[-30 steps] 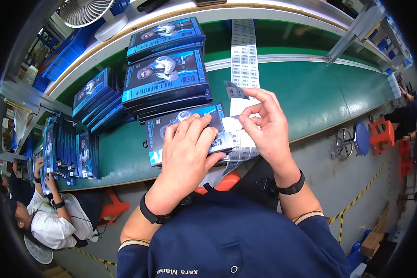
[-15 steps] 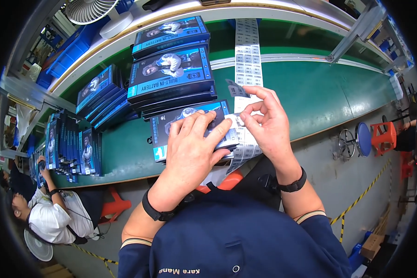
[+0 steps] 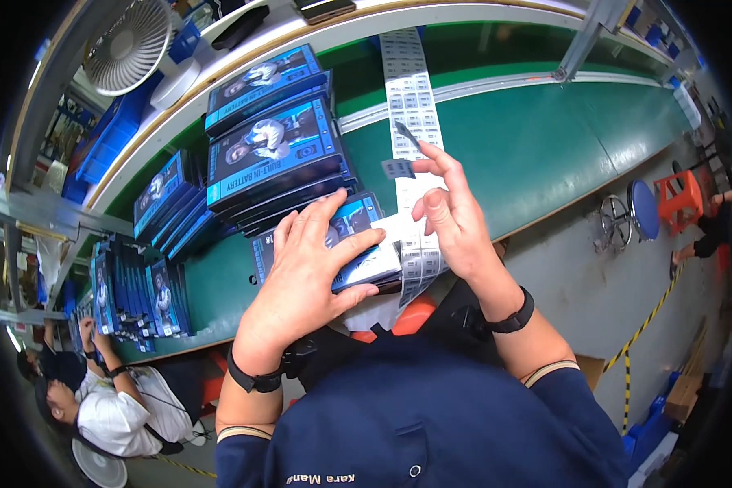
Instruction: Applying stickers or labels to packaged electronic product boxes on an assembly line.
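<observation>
My left hand (image 3: 309, 264) lies spread over a dark blue printed box (image 3: 356, 213), its index fingertip on a pale label (image 3: 389, 231) at the box's right edge. Fingers apart and thumb stretched out, it grips nothing. Just right of the box is my right hand (image 3: 457, 224), raised over a long strip of label sheet (image 3: 415, 102). Small grey labels (image 3: 397, 169) cling at its fingertips; whether they are stuck on or pinched between fingers is hard to tell. The thumb stands apart from the box's label.
Tall stacks of similar boxes (image 3: 276, 150) stand behind and left on the green table (image 3: 545, 154). A white fan (image 3: 130, 49) sits on the shelf. Farther left, a co-worker in a white shirt (image 3: 126, 411) handles boxes. Stools (image 3: 644, 210) stand at right.
My right thumb and fingers have come off the label at the box's edge and parted. Labels stay at the right fingertips. My left hand still rests on the box. The view has shifted.
</observation>
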{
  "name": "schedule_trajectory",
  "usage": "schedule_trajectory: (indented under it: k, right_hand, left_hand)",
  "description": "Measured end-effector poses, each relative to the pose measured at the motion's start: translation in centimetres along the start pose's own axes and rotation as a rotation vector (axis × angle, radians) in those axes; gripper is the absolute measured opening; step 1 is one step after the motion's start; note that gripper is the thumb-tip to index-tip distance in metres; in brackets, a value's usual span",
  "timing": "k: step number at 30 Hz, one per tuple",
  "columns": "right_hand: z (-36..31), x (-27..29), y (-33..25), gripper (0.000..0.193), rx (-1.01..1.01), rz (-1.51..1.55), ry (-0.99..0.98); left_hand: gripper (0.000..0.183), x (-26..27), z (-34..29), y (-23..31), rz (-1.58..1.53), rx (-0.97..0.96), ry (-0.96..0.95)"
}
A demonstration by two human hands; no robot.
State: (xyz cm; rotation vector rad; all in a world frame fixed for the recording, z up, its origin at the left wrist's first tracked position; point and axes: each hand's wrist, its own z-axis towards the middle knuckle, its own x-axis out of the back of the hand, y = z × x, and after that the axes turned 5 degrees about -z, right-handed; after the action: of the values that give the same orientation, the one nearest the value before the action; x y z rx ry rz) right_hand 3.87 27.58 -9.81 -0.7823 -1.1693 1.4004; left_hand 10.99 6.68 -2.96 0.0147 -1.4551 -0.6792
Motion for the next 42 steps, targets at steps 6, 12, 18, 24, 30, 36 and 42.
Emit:
schedule_trajectory:
  k: [6, 12, 18, 24, 30, 36, 42]
  right_hand:
    - [0.0, -1.8, -1.3, 0.068, -0.025, 0.396, -0.022]
    - [0.2, -2.7, -4.2, 0.068, 0.027, 0.755, 0.015]
    - [-0.3, -5.4, -5.0, 0.074, -0.08, 1.13, -0.293]
    - [0.2, -2.7, -3.7, 0.087, 0.28, 0.308, -0.105]
    - [0.2, -0.3, -1.6, 0.075, 0.038, 0.225, 0.017]
    - [-0.9, -1.8, -0.1, 0.069, 0.029, 0.112, 0.087]
    - [-0.9, -2.4, -0.1, 0.064, 0.284, -0.199, 0.158]
  left_hand:
    - [0.056, -0.4, 0.1, 0.5, 0.0, -0.071, 0.083]
    - [0.054, -1.9, -0.5, 1.9, -0.275, -0.162, 0.384]
    - [0.062, -2.1, -1.0, 2.5, -0.276, -0.253, 0.51]
    - [0.071, 3.2, -2.9, 3.4, -0.157, -0.095, 0.433]
    - [0.085, 5.6, -8.4, -5.1, 0.3, 0.389, 0.37]
    - [0.082, -1.1, -12.1, -13.3, 0.2, 0.624, 0.066]
    - [0.067, -1.7, -11.3, -13.2, 0.228, 0.558, 0.201]
